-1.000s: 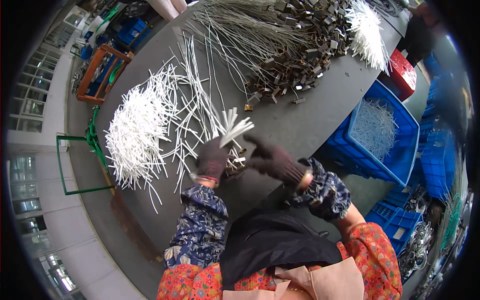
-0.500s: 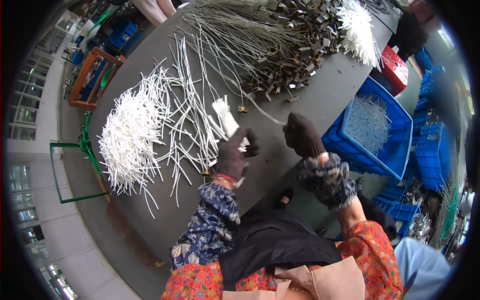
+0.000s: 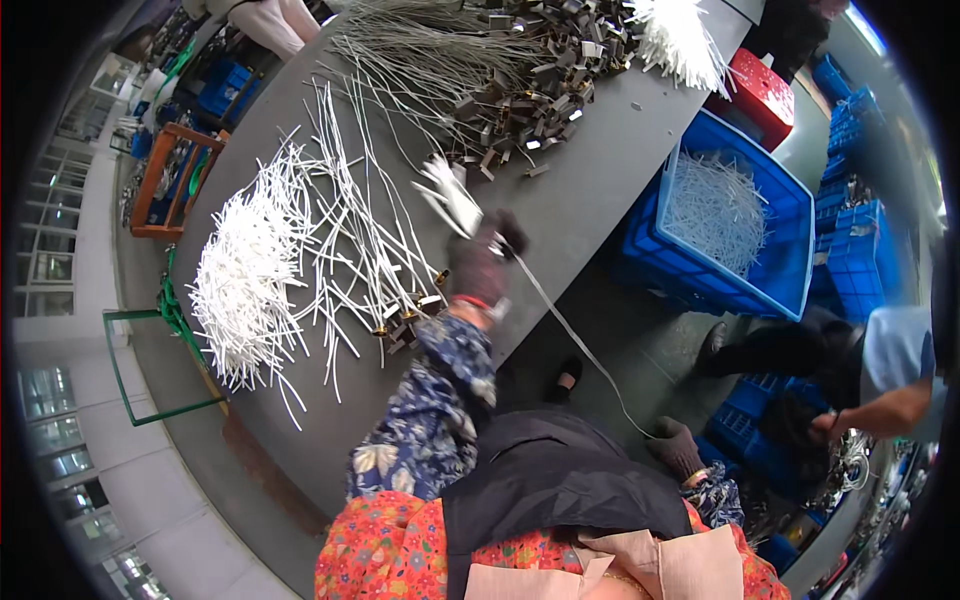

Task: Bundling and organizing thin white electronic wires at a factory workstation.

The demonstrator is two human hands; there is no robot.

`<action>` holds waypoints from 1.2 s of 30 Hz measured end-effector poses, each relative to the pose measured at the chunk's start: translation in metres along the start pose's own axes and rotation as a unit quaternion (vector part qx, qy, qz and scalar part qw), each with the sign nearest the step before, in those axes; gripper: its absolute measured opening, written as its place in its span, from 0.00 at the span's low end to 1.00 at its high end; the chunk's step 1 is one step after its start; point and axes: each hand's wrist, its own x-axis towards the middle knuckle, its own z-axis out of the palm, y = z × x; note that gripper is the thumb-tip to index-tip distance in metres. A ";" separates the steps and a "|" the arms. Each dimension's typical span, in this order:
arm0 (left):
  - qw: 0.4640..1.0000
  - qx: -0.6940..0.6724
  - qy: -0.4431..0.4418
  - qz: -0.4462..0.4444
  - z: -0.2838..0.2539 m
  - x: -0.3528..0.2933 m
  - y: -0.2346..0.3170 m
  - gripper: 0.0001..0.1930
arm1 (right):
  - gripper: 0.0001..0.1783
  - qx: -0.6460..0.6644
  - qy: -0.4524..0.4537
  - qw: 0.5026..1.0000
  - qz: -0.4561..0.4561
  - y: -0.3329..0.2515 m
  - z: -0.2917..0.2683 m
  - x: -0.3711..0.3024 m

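Observation:
My left hand [image 3: 484, 268], in a dark glove, is closed around a small bunch of short white tubes [image 3: 452, 198] above the table. A thin pale wire [image 3: 568, 328] runs from that hand down to my right hand [image 3: 677, 449]. The right hand, also gloved, is closed on the wire's far end, low beyond the table edge. Whether the wire passes through a tube is hidden by the left fingers. Left of my hand lie sleeved wires [image 3: 372, 215], with small brass-coloured and dark end pieces near my wrist, beside a big heap of white tubes [image 3: 245, 280].
Bare wires [image 3: 420, 50] with dark metal blocks [image 3: 545, 90] cover the table's far part, near another white tube bundle [image 3: 680, 40]. Beyond the right edge stand a blue crate [image 3: 805, 235] of clear strips and a red stool [image 3: 758, 95]. A person's arm [image 3: 885, 410] shows at right.
My right hand has moved from over the table down and right, past the edge, drawing the wire out long. The left hand still holds the tubes; a block-ended wire now lies by its wrist.

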 end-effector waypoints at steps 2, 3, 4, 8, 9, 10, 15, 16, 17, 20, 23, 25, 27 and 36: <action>0.999 0.036 0.012 0.016 -0.026 0.030 0.031 0.14 | 0.06 -0.021 0.008 0.999 0.039 0.016 0.001 -0.006; 0.994 0.023 -0.039 0.095 -0.023 0.027 0.054 0.14 | 0.06 -0.047 0.021 0.996 0.078 0.020 0.001 -0.005; 0.998 -0.033 -0.005 0.058 -0.018 0.034 0.063 0.14 | 0.06 -0.044 0.023 0.996 0.079 0.029 0.000 -0.002; 0.990 -0.068 0.033 0.122 -0.022 0.035 0.110 0.13 | 0.05 0.053 -0.009 0.997 0.050 0.033 0.010 0.010; 0.988 -0.070 0.033 0.134 -0.024 0.035 0.117 0.13 | 0.05 0.065 -0.012 0.997 0.037 0.033 0.012 0.012; 0.986 -0.074 0.029 0.143 -0.021 0.036 0.120 0.13 | 0.05 0.066 -0.011 0.997 0.034 0.040 0.011 0.014; 0.985 -0.097 0.048 0.138 -0.028 0.041 0.133 0.12 | 0.05 0.080 0.011 0.997 0.016 0.040 0.009 0.018; 0.983 -0.116 0.048 0.135 -0.028 0.039 0.133 0.11 | 0.05 0.078 0.011 0.997 0.013 0.034 0.008 0.015; 0.982 -0.120 0.053 0.134 -0.028 0.036 0.132 0.10 | 0.05 0.080 0.001 0.997 0.012 0.028 0.006 0.012; 0.976 -0.173 0.087 0.102 -0.037 0.041 0.128 0.09 | 0.06 0.101 -0.028 0.994 0.001 0.030 0.007 0.010; 0.974 -0.187 0.072 0.106 -0.053 0.044 0.126 0.09 | 0.07 0.115 -0.047 0.992 -0.009 0.023 0.009 0.006; 0.970 -0.215 0.055 0.098 -0.059 0.045 0.124 0.09 | 0.08 0.107 -0.046 0.993 -0.009 0.021 0.010 0.007; 0.972 -0.208 0.062 0.094 -0.064 0.045 0.122 0.10 | 0.09 0.119 -0.062 0.991 0.005 0.022 0.011 0.010; 0.955 0.175 -0.227 0.076 -0.095 0.027 0.054 0.12 | 0.08 0.143 -0.115 0.983 -0.004 -0.009 0.008 0.020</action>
